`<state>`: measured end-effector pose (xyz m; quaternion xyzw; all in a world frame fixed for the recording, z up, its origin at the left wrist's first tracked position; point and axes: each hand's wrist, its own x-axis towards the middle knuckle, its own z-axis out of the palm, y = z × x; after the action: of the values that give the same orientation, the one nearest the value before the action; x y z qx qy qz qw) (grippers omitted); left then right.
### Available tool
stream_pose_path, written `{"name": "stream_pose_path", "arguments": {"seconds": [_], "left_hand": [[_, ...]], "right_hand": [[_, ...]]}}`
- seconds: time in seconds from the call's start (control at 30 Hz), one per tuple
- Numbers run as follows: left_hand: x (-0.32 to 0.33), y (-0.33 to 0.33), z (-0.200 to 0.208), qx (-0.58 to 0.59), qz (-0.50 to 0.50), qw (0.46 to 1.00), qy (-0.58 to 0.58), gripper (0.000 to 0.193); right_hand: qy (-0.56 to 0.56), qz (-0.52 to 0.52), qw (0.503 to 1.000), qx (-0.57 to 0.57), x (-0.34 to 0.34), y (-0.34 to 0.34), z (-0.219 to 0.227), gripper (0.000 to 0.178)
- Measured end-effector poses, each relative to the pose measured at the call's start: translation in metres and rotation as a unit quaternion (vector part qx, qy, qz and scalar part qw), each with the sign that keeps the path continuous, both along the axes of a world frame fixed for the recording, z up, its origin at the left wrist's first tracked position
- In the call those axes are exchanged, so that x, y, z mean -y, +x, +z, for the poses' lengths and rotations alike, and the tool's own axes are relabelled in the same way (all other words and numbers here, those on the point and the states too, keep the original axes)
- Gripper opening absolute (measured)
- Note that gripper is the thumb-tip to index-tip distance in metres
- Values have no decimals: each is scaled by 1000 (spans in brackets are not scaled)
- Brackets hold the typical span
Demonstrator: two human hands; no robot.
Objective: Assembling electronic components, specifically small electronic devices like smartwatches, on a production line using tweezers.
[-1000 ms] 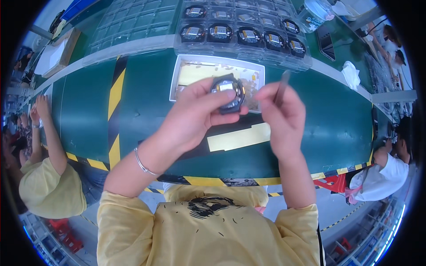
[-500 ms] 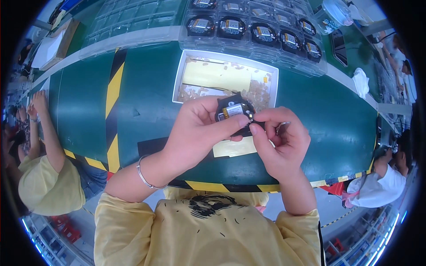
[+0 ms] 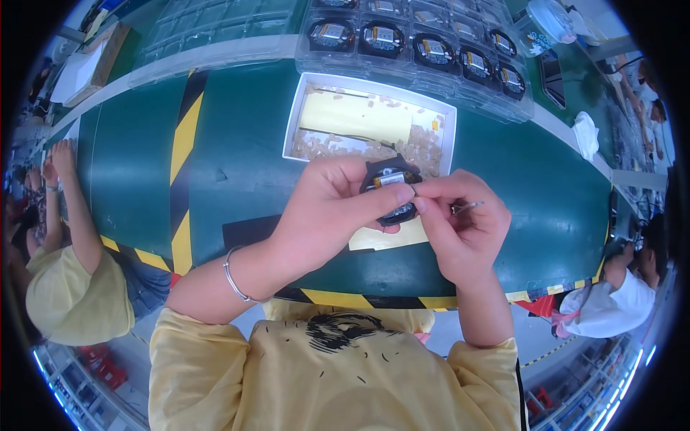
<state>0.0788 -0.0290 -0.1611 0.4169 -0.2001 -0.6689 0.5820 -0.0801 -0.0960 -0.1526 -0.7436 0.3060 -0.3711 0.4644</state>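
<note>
My left hand [image 3: 334,205] is closed around a round black device housing [image 3: 381,176] that looks like an open watch case. Its inside shows a silver battery, an orange strip and a circuit board. The left thumb lies across the housing's face, toward its right edge. Thumb and forefinger of my right hand [image 3: 467,223] are pinched together at that edge, touching or nearly touching the left thumb tip. Whatever is between them is too small or hidden to name. A thin silvery piece [image 3: 468,207] shows by the curled right fingers.
Beyond my hands sits a white box [image 3: 451,136] with yellow paper and many small tan scraps. Clear trays [image 3: 460,90] of similar round units stand behind it. A yellow sheet [image 3: 399,237] and a black strip [image 3: 248,231] lie on the green table. Other people [image 3: 75,287] sit at both sides.
Both hands have shifted slightly right with the housing, which has turned a little. The dark part that stuck out beside the right fingertips no longer shows there.
</note>
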Motion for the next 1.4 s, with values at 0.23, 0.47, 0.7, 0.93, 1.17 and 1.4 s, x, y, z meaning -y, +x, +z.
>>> {"name": "stream_pose_path", "arguments": {"seconds": [0.23,0.47,0.7,0.93,1.17,1.4], "left_hand": [[0,7,-6,29,-62,998,-1,27],[2,7,-4,41,-80,996,3,27],[4,3,-3,36,-57,997,-26,23],[-6,-4,4,266,-195,941,-81,24],[-3,7,13,470,-236,846,-82,33],[1,7,-6,410,-241,877,-64,33]], "right_hand": [[0,50,999,-20,10,-7,3,17],[1,49,998,-31,8,-6,3,17],[-78,-97,992,-27,14,-7,-4,18],[-73,-119,985,-106,35,-17,-3,21],[199,-88,976,1,9,-50,3,31],[297,-121,944,79,-16,-49,-27,7]]}}
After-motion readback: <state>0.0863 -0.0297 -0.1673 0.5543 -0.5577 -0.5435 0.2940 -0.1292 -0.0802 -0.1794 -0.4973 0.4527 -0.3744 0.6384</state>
